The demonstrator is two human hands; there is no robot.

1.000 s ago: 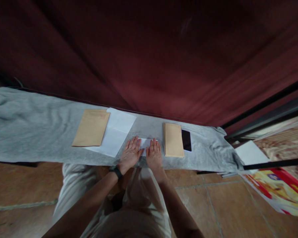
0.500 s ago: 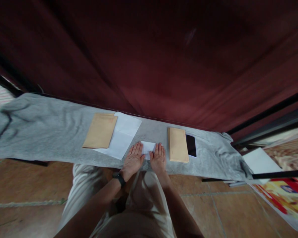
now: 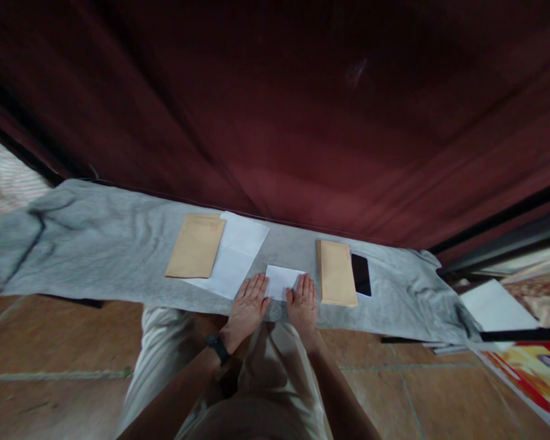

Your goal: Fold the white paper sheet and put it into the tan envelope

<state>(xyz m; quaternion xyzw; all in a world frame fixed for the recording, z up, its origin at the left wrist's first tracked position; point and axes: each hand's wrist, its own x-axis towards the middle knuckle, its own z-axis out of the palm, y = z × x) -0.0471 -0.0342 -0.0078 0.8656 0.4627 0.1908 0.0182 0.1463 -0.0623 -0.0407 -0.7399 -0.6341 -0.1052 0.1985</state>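
A small folded white paper (image 3: pixel 282 280) lies on the grey cloth (image 3: pixel 96 244) near its front edge. My left hand (image 3: pixel 250 302) lies flat with fingers stretched out, its fingertips at the paper's lower left corner. On the paper's lower right edge rests my right hand (image 3: pixel 304 300), also flat with fingers out. A dark band sits on my left wrist. A tan envelope (image 3: pixel 335 281) lies just right of my right hand.
A second tan envelope (image 3: pixel 195 245) overlaps a larger white sheet (image 3: pixel 233 256) to the left. A black phone (image 3: pixel 361 274) lies beside the right envelope. A dark red curtain (image 3: pixel 302 122) hangs behind. White paper (image 3: pixel 495 305) and a colourful poster (image 3: pixel 536 373) lie at the right, tiled floor below.
Both hands have slid back toward the front edge, uncovering more of the folded paper. The camera view has shifted, so everything sits lower and further right in the picture.
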